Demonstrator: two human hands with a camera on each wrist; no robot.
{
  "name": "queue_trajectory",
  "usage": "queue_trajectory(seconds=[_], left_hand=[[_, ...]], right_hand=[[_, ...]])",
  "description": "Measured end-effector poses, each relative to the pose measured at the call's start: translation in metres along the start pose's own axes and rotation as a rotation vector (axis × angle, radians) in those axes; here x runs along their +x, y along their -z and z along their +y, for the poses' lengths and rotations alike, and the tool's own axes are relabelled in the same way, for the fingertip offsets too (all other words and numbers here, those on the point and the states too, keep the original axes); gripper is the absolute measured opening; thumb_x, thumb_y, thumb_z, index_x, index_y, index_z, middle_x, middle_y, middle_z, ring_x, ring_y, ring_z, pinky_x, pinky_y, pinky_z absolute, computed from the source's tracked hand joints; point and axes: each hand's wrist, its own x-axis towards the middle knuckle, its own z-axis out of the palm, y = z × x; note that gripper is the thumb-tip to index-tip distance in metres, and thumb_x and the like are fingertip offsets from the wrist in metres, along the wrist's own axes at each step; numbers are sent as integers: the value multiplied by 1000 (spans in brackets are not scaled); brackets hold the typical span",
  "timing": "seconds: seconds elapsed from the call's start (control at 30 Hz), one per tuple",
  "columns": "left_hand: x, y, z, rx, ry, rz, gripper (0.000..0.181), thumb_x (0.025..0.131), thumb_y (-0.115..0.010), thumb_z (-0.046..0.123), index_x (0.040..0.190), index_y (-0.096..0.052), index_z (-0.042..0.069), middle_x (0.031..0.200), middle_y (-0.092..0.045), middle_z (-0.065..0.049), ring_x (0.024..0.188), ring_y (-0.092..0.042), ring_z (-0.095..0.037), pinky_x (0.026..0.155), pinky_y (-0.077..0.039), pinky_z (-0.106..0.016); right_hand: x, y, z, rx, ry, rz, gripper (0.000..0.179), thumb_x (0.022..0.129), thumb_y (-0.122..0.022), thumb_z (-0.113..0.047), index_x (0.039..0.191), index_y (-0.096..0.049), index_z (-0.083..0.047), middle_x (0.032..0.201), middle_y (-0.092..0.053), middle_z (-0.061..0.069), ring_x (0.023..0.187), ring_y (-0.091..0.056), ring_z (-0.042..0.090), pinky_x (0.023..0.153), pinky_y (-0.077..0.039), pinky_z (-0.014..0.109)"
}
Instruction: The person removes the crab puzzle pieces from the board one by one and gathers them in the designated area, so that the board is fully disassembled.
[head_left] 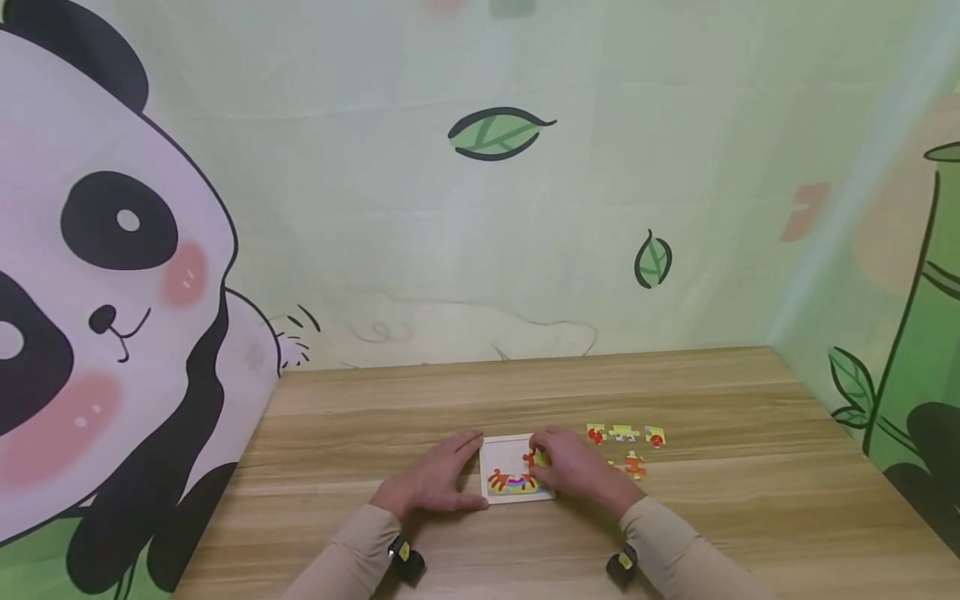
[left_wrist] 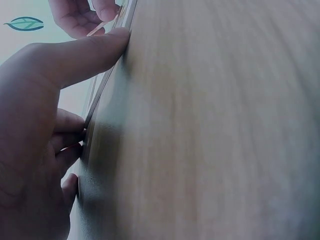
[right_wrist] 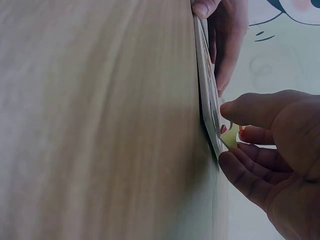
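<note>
A white-rimmed puzzle tray [head_left: 484, 471] lies on the table, with joined pieces [head_left: 516, 483] in red, yellow and rainbow colours along its near side. My left hand [head_left: 438, 475] holds the tray at its left side, thumb at the near corner and fingers by the far corner. In the left wrist view, the thumb [left_wrist: 95, 55] lies against the tray's edge. My right hand [head_left: 573, 467] is over the tray's right side and pinches a yellow and red puzzle piece [right_wrist: 230, 137] between thumb and fingers. That hand hides part of the tray from the head view.
Several loose puzzle pieces lie on the wooden table [head_left: 360, 417] to the right of the tray, among them a yellow and red piece [head_left: 655, 436] and an orange-red piece [head_left: 635, 465]. A printed panda backdrop [head_left: 375, 167] stands behind the table.
</note>
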Motion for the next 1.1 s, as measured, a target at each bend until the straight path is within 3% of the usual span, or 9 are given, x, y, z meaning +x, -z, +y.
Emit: queue_trajectory(seconds=[0.3, 0.6, 0.77, 1.1], left_hand=[[1, 1, 0, 10, 3, -5, 100, 80, -67, 62, 152, -30, 3, 158, -29, -12, 146, -28, -29, 120, -27, -45], [2, -2, -1, 17, -1, -6, 101, 80, -67, 62, 152, -29, 3, 159, -28, -12, 146, -27, -30, 120, -26, -45], [2, -3, -2, 25, -7, -2, 101, 80, -67, 62, 152, -29, 2, 159, -28, -13, 146, -27, -30, 120, -26, -45], [1, -3, -2, 19, -4, 1, 101, 80, -67, 62, 151, -29, 2, 158, -29, -13, 146, -28, -30, 120, -26, -46]], right_hand=[[3, 6, 4, 67, -31, 10, 28, 84, -75, -19, 107, -68, -5, 84, -60, -2, 72, -50, 10, 59, -46, 22], [3, 18, 9, 19, -29, 86, 29, 81, -77, -16, 106, -70, -3, 88, -66, 2, 77, -53, 11, 66, -49, 28], [0, 26, 16, 36, -48, 88, 31, 82, -76, -17, 109, -69, -4, 89, -65, 1, 78, -55, 11, 65, -50, 26], [-11, 42, 29, 36, -72, 124, 34, 83, -74, -16, 113, -68, -1, 102, -69, 9, 86, -63, 20, 73, -57, 36]])
